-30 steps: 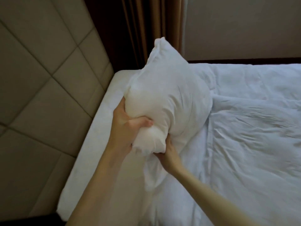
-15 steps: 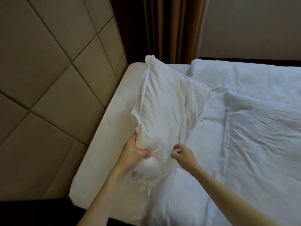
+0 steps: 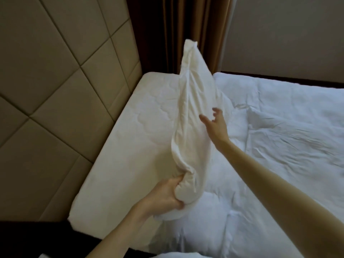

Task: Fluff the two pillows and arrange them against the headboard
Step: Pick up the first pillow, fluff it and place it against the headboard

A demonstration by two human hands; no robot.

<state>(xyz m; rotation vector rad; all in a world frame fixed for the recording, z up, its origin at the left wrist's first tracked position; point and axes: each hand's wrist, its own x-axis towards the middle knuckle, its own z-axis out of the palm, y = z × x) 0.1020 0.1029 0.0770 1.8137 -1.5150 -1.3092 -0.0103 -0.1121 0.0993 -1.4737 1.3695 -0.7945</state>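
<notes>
A white pillow point(image 3: 191, 112) stands on edge above the bed, seen narrow-side on, its far corner pointing up toward the curtain. My left hand point(image 3: 165, 194) grips its near bottom corner, fingers bunched into the fabric. My right hand point(image 3: 216, 123) hovers at the pillow's right face with fingers spread, holding nothing. The padded beige headboard point(image 3: 55, 90) fills the left. A second pillow is not clearly visible; a white bulge point(image 3: 210, 211) lies under the held pillow, and I cannot tell whether it is pillow or duvet.
The bare white mattress point(image 3: 134, 138) runs along the headboard. A rumpled white duvet point(image 3: 288, 146) covers the right side. Brown curtains point(image 3: 186, 30) hang behind the bed's far corner, beside a beige wall point(image 3: 288, 34). A dark edge point(image 3: 33, 239) lies at bottom left.
My right hand has let go of the pillow and opened beside it. The pillow has turned edge-on and stretched upright, still held at its bottom corner by my left hand.
</notes>
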